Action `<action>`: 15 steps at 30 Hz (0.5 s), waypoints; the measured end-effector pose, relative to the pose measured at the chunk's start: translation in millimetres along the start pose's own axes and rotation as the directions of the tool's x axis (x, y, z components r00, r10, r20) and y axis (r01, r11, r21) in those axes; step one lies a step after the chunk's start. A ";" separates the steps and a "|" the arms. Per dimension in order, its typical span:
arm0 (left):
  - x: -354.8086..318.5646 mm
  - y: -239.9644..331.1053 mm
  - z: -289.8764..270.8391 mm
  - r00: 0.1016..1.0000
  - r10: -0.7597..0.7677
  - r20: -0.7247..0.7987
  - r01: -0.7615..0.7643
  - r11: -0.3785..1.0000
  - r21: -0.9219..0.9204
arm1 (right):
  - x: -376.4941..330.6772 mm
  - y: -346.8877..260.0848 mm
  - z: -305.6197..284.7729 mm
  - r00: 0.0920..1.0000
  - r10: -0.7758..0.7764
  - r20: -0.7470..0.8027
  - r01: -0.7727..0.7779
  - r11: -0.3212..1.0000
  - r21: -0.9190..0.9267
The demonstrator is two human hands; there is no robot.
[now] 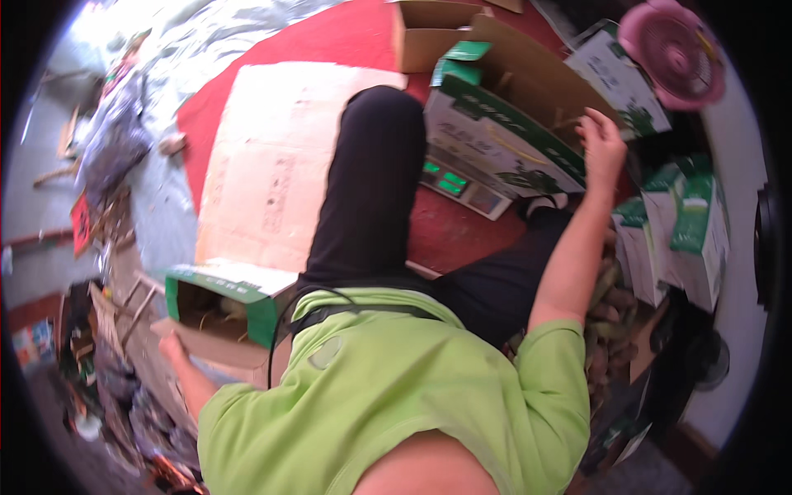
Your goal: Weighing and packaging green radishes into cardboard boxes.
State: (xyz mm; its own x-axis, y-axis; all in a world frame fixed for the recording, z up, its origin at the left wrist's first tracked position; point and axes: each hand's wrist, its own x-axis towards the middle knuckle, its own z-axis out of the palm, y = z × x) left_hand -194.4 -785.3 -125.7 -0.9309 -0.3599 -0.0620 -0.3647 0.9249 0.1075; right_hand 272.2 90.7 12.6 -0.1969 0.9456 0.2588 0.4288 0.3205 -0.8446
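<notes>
My left hand [172, 345] is at the outer corner of a brown flap on a green-and-white cardboard carton [262, 285], its fingers closed on the edge. This carton lies on its side at my left, its opening toward me, with something pale in the dark inside. My right hand [604, 144] is beside the right end of a larger open green-and-white carton [487, 136], fingers apart and slightly bent. Whether they touch its rim I cannot tell. Under that carton's near side is a digital scale [474, 191] with a lit green display.
A flattened cardboard sheet [264, 157] lies on the red mat [462, 235]. Brown carton [429, 37] and pink fan [672, 54] are farther off. At my right are green-and-white cartons [685, 223] and a pile of brownish root-like pieces [609, 309]. Plastic bags [115, 161] lie left.
</notes>
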 end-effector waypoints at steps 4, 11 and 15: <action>-27.0 61.8 -48.7 0.942 0.010 -0.336 0.110 0.936 0.336 | -0.9 -6.9 1.1 0.997 0.053 -0.062 -0.038 0.974 0.223; -27.1 234.6 -55.3 0.760 0.579 -0.296 -0.597 0.801 0.035 | -6.2 7.6 -62.6 0.878 0.250 -0.408 -0.033 0.883 0.469; -77.4 379.3 -32.3 0.624 0.769 -0.141 -0.689 0.455 -0.564 | -0.4 44.9 -83.0 0.774 0.497 -0.393 -0.171 0.760 0.626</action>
State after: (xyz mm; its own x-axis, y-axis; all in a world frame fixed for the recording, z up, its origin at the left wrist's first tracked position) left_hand -261.3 -410.6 -48.0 -0.8637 0.4692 0.1839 0.4646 0.5999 0.6514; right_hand 364.7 109.3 13.5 0.4072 0.9126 -0.0360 -0.1926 0.0473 -0.9801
